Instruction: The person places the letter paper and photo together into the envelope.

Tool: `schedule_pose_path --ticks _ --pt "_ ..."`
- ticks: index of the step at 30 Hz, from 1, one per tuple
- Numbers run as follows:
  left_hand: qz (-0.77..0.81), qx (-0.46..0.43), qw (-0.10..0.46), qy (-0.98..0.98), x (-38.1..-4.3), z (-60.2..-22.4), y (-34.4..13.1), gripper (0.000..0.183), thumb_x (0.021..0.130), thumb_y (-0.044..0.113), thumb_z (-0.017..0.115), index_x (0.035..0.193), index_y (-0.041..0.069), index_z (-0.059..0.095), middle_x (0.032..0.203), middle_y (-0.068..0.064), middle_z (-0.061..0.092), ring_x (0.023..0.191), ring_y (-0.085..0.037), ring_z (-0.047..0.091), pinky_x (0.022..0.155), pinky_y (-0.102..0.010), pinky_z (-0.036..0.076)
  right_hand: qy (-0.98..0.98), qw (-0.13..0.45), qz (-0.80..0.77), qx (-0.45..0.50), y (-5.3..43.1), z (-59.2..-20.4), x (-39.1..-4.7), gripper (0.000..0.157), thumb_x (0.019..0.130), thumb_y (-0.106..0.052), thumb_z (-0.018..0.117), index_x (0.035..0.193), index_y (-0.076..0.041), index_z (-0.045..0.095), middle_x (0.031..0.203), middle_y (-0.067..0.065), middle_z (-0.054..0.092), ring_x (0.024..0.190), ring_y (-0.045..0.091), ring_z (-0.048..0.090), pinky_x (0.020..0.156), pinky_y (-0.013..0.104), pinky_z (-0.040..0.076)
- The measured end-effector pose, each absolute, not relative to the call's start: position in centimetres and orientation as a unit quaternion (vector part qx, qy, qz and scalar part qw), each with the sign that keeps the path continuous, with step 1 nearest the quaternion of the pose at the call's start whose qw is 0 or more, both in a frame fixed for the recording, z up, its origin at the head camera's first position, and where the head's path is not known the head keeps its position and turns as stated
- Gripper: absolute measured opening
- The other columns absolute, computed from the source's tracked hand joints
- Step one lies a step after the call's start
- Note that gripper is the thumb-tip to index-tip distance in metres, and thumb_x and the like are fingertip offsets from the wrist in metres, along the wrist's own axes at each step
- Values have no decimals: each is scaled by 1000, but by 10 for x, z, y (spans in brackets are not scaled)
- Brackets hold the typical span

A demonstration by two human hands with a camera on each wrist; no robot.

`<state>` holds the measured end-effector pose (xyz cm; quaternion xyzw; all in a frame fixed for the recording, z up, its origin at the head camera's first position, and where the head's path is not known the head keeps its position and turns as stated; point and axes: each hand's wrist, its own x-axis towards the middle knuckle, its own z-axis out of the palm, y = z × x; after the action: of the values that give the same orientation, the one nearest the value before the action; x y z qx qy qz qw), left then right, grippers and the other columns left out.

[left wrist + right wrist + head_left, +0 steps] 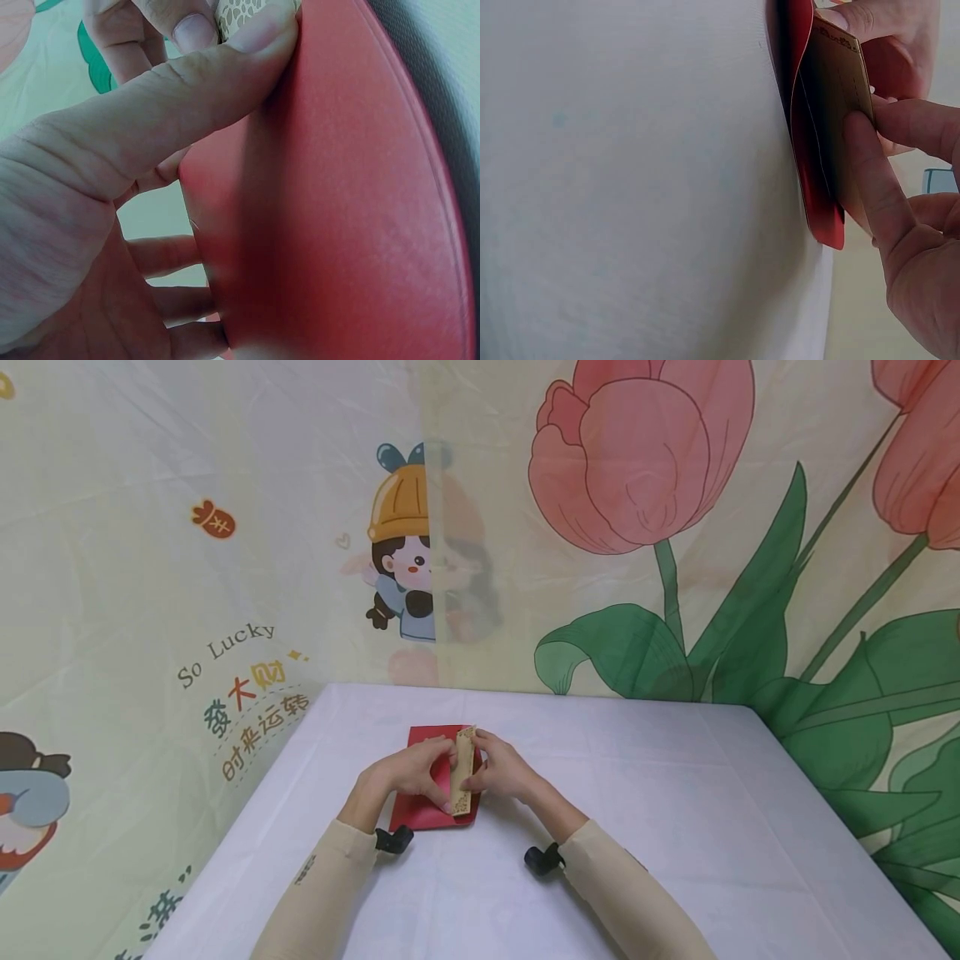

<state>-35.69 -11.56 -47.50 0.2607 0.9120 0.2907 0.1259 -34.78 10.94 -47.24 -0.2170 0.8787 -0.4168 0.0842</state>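
A red envelope-like sleeve (420, 811) lies on the table, with a narrow gold card (464, 768) standing out along its right side. Dark ornament decorates the card's ends. My left hand (412, 770) arches over the red sleeve, and its thumb presses the card's near end, where the pattern shows in the left wrist view. On the other side, my right hand (506, 770) pinches the card's right edge between thumb and fingers. In the right wrist view the gold card (844, 79) sits tilted beside the bent red edge (802, 161); how far it goes inside is hidden.
A white cloth covers the table (637, 827), which meets a printed backdrop (480, 527) with tulips and cartoon figures. Black wrist cameras are strapped at both sleeves, the left camera (395, 839) close to the red sleeve's near edge.
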Motion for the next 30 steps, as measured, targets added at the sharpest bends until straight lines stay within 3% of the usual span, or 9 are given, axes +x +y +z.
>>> schedule_pose_path --ticks 5,10,18,22,30 --pt "293 257 126 912 -356 -475 -115 66 65 43 99 112 22 58 138 -1 57 133 -23 47 112 -54 47 877 87 -419 -219 109 -471 -347 92 80 -16 90 155 3 42 170 18 28 78 16 59 88 35 52" --pt "288 250 127 916 -356 -475 -115 65 65 42 99 111 24 58 142 0 55 138 -23 45 113 -54 47 879 80 -412 -224 109 -471 -346 91 79 -16 91 153 6 43 169 19 30 99 24 59 106 43 48" --pt "287 259 124 914 -356 -476 -115 64 65 43 99 110 25 58 125 4 57 120 -18 50 102 -45 53 878 82 -413 -226 108 -470 -346 89 79 -15 90 154 2 45 169 16 32 130 34 55 111 48 47" --pt "285 262 125 914 -356 -475 -115 65 64 43 99 111 25 58 117 5 57 115 -17 51 95 -40 55 882 75 -405 -231 107 -471 -347 89 78 -14 91 153 2 46 168 17 34 152 34 38 124 50 34" --pt "286 253 128 915 -354 -474 -114 62 65 40 99 110 29 57 123 6 57 119 -17 50 96 -41 58 881 87 -410 -221 105 -473 -348 90 80 -16 90 155 1 43 169 16 31 151 33 38 122 50 38"
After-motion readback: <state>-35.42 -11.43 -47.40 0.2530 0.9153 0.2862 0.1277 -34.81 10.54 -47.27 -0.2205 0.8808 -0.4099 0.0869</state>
